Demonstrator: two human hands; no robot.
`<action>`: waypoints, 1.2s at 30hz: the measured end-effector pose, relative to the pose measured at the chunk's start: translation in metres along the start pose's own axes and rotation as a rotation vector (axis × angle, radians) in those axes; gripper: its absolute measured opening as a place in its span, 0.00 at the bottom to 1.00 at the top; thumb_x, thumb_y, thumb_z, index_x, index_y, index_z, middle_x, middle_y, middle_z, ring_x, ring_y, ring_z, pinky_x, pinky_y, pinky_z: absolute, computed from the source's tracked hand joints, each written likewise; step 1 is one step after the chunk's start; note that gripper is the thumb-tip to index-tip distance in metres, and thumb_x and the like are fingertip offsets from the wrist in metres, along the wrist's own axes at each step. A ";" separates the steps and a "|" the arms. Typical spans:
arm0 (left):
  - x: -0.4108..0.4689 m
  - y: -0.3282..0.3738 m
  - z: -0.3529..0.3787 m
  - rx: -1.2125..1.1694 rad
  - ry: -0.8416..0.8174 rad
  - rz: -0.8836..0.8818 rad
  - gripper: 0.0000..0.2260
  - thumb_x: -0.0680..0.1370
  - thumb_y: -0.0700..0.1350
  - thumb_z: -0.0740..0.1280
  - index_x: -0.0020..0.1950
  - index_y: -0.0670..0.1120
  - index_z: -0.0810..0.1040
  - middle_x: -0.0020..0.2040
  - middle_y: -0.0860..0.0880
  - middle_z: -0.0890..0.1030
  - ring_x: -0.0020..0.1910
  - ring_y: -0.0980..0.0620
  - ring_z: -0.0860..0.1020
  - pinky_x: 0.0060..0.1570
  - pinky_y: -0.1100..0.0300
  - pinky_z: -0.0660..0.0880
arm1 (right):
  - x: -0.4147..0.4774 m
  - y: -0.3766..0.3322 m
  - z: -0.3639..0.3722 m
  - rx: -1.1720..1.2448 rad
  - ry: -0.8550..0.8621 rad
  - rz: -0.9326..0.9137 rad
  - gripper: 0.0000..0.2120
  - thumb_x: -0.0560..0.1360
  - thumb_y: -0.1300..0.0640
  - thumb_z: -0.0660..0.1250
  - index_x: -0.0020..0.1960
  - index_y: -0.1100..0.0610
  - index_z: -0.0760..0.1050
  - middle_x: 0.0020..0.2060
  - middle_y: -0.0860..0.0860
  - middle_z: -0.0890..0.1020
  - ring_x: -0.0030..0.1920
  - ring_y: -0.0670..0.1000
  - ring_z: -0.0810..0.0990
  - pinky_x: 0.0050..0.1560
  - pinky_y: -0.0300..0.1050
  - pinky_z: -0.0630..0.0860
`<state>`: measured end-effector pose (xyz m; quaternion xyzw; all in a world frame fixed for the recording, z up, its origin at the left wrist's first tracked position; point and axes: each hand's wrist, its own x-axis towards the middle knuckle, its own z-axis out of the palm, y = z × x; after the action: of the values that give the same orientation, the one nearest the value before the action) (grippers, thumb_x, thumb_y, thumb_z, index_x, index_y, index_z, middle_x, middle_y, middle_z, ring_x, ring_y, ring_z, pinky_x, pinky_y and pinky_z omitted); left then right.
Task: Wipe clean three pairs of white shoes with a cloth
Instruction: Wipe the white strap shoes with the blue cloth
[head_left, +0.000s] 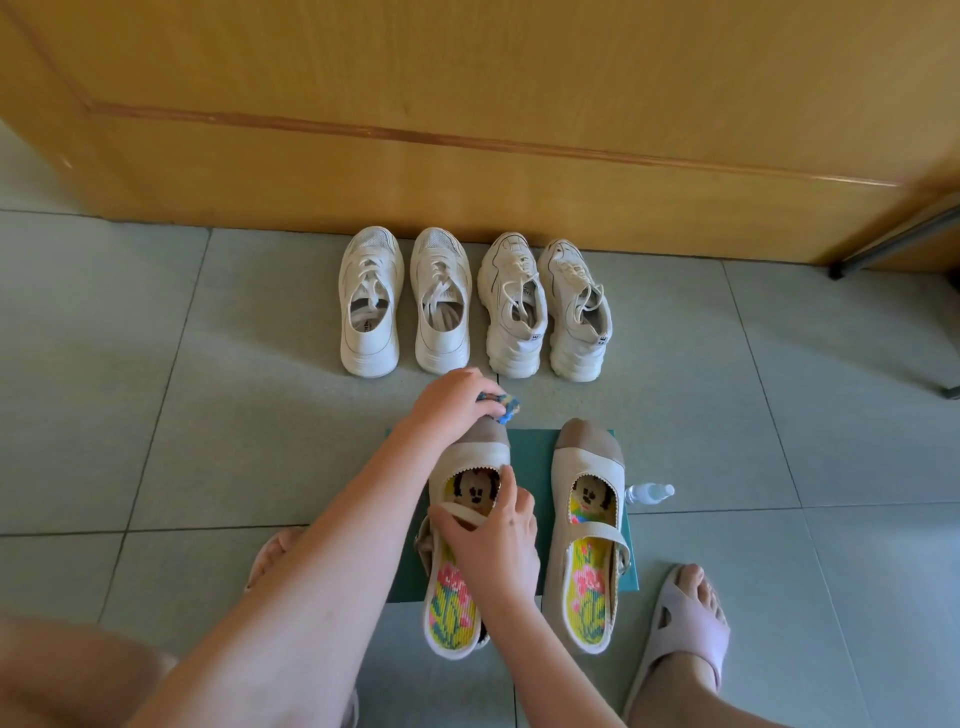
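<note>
Left grip (457, 400) is closed around a small blue and yellow cloth (500, 404), pressing it on the brown toe cap of the left flat shoe (480, 451). Right grip (493, 540) is curled over that same shoe at its middle, fingers wrapped on the strap and the side wall. As far as I can tell from here the thumb is hooked under the strap, though the palm hides most of it.

That shoe stands on a green mat (530, 467) on the tiled floor (156, 364), its heel hanging over the near edge. Its cross-stitched insole shows a cartoon face and pink flowers. Just beside it to the right, not touching, the right flat shoe (587, 467) lies flat on the mat with its strap across. A small clear spray bottle (649, 492) lies on its side against the mat's right edge.

Further back, toes to the wooden door (467, 130), two more pairs stand in a row. The smooth white sneakers (370, 306) are on the left and the chunky-soled sneakers (511, 312) are on the right, close together.

The person's bare left foot (275, 556) peeks out behind the left forearm. To the right a foot in a pale slipper (685, 618) rests near the mat.
</note>
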<state>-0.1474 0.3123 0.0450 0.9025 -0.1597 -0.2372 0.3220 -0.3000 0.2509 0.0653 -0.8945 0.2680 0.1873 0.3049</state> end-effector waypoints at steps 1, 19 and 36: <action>-0.002 -0.002 0.000 -0.011 0.016 -0.016 0.14 0.76 0.48 0.66 0.60 0.48 0.79 0.55 0.46 0.77 0.53 0.48 0.75 0.52 0.54 0.70 | 0.001 -0.001 0.001 -0.017 0.009 0.002 0.46 0.67 0.33 0.66 0.75 0.48 0.47 0.67 0.49 0.63 0.68 0.52 0.63 0.57 0.48 0.73; -0.055 -0.022 0.025 -0.343 0.452 -0.276 0.12 0.76 0.45 0.68 0.55 0.39 0.80 0.50 0.42 0.78 0.46 0.51 0.74 0.44 0.60 0.69 | 0.004 0.001 0.003 0.093 0.040 -0.006 0.39 0.70 0.38 0.67 0.73 0.49 0.52 0.65 0.49 0.64 0.66 0.51 0.64 0.53 0.48 0.76; -0.129 -0.033 0.050 -0.570 0.317 -0.396 0.06 0.78 0.43 0.64 0.47 0.44 0.79 0.39 0.51 0.79 0.37 0.55 0.76 0.31 0.74 0.70 | 0.009 0.017 0.000 0.291 -0.077 -0.073 0.42 0.68 0.41 0.72 0.74 0.48 0.53 0.62 0.51 0.65 0.62 0.53 0.70 0.60 0.52 0.74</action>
<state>-0.2773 0.3686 0.0313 0.8155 0.1417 -0.1873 0.5289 -0.3032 0.2363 0.0538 -0.8422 0.2475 0.1693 0.4481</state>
